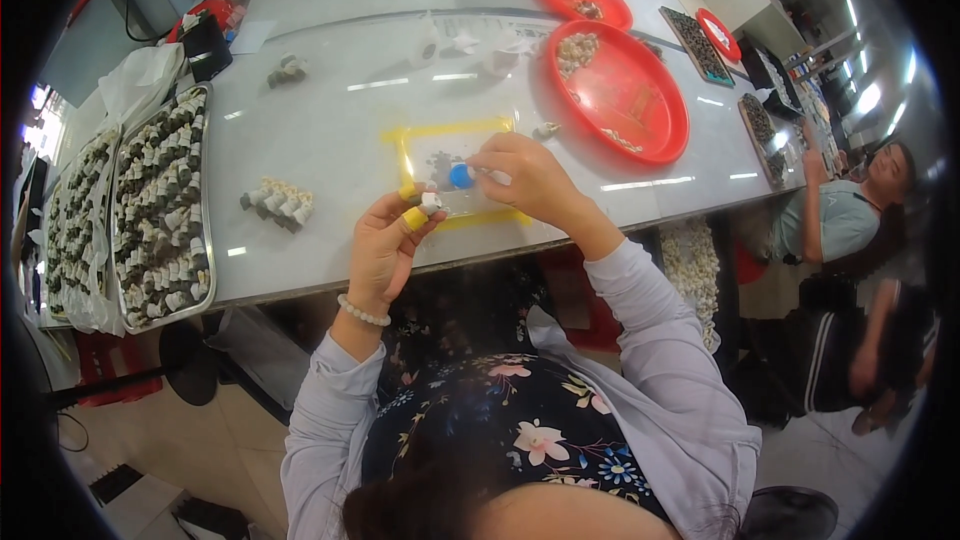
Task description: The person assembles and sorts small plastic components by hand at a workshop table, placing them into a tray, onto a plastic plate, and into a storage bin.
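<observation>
Floral clothing (500, 420) lies nearest; left hand (382, 240) pinches a white piece (431, 202) jutting right, long axis unclear; right hand (528, 178) bunched, contents unclear.

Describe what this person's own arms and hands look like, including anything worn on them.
The long sleeves are pale grey-lavender and loose, ending short of the wrists. The left hand has what look like yellow wraps on its digits and a bracelet of pale, round beads. The right hand shows no bracelet or glove.
</observation>
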`<state>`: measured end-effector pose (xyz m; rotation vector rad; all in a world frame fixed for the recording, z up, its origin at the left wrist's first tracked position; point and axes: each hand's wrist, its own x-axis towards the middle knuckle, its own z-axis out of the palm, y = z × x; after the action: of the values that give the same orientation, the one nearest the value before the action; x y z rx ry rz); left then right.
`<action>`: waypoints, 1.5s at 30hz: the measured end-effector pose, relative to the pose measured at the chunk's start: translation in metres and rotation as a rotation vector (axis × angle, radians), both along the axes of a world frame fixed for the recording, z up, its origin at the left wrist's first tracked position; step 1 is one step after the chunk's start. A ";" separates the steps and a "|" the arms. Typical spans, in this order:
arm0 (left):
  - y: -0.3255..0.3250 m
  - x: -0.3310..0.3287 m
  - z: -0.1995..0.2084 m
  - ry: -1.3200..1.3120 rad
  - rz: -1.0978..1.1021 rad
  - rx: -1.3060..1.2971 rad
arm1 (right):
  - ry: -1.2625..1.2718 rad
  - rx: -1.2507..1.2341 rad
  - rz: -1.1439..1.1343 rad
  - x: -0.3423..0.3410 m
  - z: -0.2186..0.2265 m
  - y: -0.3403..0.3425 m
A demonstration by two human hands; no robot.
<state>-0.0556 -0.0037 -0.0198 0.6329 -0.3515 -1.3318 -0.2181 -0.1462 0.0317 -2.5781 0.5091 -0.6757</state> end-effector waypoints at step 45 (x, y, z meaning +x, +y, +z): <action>-0.004 -0.010 0.001 -0.082 0.070 0.020 | -0.227 0.777 0.019 0.009 -0.001 0.031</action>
<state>-0.0660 -0.0078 -0.0186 0.7120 -0.3800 -1.2461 -0.2095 -0.1152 0.0302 -1.7567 0.5364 -0.5989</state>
